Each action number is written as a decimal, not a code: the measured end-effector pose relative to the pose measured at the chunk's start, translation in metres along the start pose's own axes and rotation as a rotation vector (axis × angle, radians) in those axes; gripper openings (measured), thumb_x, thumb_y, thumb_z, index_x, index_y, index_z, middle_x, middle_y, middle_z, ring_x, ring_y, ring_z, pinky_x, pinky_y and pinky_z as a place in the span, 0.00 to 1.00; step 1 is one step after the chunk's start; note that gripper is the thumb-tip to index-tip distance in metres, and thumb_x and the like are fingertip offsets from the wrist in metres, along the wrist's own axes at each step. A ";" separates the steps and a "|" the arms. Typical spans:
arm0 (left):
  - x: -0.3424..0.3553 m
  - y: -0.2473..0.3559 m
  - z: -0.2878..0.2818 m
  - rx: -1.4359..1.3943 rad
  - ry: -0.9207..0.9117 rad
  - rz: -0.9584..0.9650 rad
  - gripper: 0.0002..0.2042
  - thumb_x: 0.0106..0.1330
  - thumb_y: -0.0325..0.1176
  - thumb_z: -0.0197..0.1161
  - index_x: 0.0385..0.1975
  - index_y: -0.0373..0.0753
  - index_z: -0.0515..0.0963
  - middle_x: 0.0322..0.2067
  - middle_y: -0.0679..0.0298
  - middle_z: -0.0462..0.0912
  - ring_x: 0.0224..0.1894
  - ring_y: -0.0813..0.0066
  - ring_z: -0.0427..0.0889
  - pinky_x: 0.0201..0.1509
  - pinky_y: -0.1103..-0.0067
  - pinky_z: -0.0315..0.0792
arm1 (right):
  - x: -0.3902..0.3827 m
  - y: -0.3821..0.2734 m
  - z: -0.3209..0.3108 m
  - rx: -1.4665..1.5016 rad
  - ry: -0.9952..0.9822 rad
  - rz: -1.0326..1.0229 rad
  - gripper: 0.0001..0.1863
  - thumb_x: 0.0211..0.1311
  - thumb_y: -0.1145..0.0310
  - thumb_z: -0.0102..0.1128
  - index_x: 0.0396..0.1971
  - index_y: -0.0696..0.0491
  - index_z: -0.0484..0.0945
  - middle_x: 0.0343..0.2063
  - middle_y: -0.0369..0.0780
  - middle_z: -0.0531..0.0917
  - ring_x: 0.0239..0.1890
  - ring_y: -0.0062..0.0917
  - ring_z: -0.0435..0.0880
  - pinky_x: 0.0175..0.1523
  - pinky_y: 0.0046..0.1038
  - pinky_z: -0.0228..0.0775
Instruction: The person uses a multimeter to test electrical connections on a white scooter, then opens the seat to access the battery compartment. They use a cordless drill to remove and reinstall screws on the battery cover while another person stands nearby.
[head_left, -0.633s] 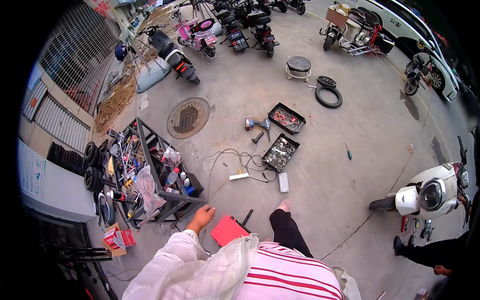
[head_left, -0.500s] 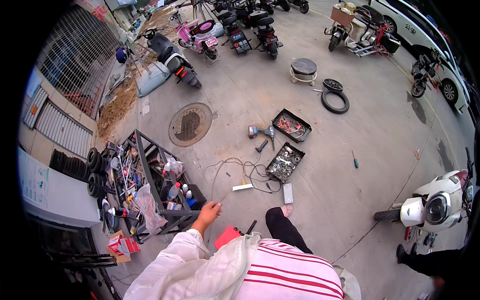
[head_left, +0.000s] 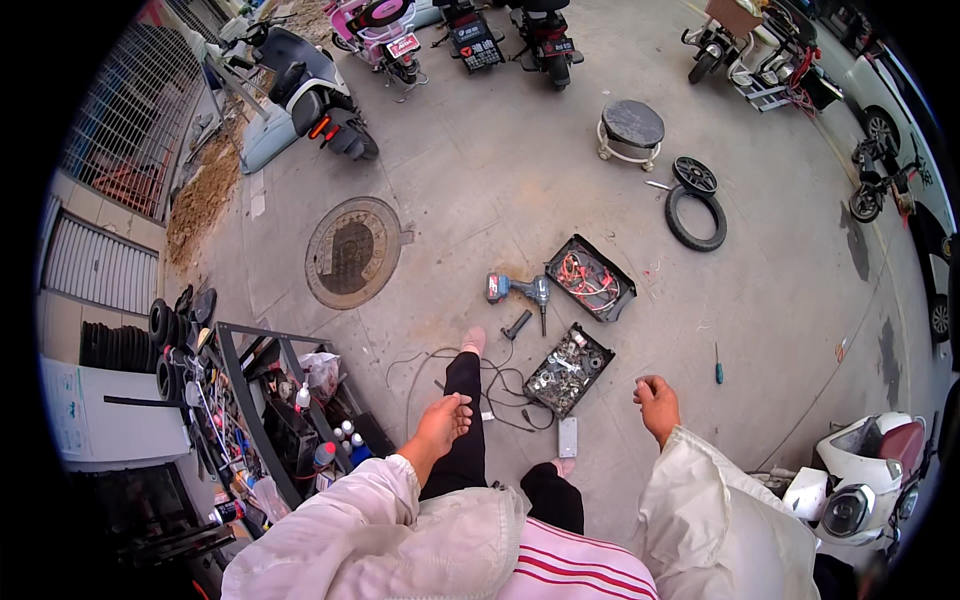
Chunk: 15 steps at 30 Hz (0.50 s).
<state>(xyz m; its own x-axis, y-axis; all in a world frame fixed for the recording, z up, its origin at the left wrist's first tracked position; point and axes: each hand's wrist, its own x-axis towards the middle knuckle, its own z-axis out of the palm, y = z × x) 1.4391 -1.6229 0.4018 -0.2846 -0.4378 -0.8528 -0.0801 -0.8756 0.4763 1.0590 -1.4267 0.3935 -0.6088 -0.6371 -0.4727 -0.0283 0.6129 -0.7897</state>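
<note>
On grey concrete point(head_left: 470, 190), feet staggered: left foot point(head_left: 473, 342) forward, right foot point(head_left: 566, 466) just beside a pale oblong block point(head_left: 568, 437). Holding nothing visible in left hand point(head_left: 438, 425), fingers half-curled and closed on no object; nearest in view to bottles point(head_left: 360, 452) in a black metal rack point(head_left: 256, 415). Nothing in right hand point(head_left: 657, 405) either, fingers loosely bent, clamped on nothing; nearest in view to a black tray of loose metal parts point(head_left: 590, 386), though well clear of contact. Parts tray on the ground ahead, between both hands as seen from above, pale block near its lower corner. Just beyond, a second black tray point(head_left: 622, 304) with red and white wires point(head_left: 583, 280) heaped inside. To its left, a blue-and-black power tool point(head_left: 525, 290) laid down, with a short black cylindrical piece point(head_left: 517, 325) close by. Further off, a tyre point(head_left: 698, 243) and a spoked wheel point(head_left: 695, 175), both flat on the ground; cannot tell whether a matching pair. Off to the right, a teal-handled screwdriver point(head_left: 719, 372), untouched. On progress, by judgement: trays and tools already set out within reach; no tool in use, no part picked out, nothing being fitted. Contents of both trays unsorted, by the look of them. Cannot judge more from here.
</note>
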 end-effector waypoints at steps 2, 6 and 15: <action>0.066 0.009 0.002 0.000 -0.005 -0.118 0.14 0.77 0.43 0.50 0.44 0.40 0.78 0.30 0.68 0.80 0.31 0.76 0.77 0.37 0.79 0.73 | 0.060 -0.008 0.042 -0.018 -0.038 0.068 0.13 0.71 0.63 0.55 0.45 0.57 0.78 0.33 0.38 0.84 0.33 0.21 0.84 0.32 0.25 0.73; 0.201 0.015 -0.011 0.030 -0.099 -0.273 0.14 0.78 0.43 0.50 0.45 0.40 0.77 0.30 0.67 0.80 0.31 0.75 0.77 0.38 0.77 0.74 | 0.166 0.036 0.147 0.178 0.001 0.468 0.13 0.71 0.63 0.55 0.46 0.57 0.77 0.32 0.39 0.83 0.30 0.24 0.83 0.30 0.26 0.75; 0.366 -0.021 -0.095 -0.244 0.138 -0.467 0.16 0.78 0.46 0.48 0.49 0.40 0.76 0.33 0.66 0.80 0.34 0.74 0.78 0.42 0.76 0.72 | 0.479 0.173 0.479 0.936 0.104 0.873 0.25 0.68 0.61 0.62 0.54 0.65 0.70 0.49 0.50 0.78 0.51 0.40 0.81 0.54 0.37 0.76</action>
<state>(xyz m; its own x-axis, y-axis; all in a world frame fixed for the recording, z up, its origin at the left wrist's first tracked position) 1.4271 -1.7838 0.0597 -0.1423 0.0004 -0.9898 0.0606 -0.9981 -0.0091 1.1417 -1.8499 -0.1564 -0.2035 -0.1273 -0.9708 0.9488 0.2191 -0.2277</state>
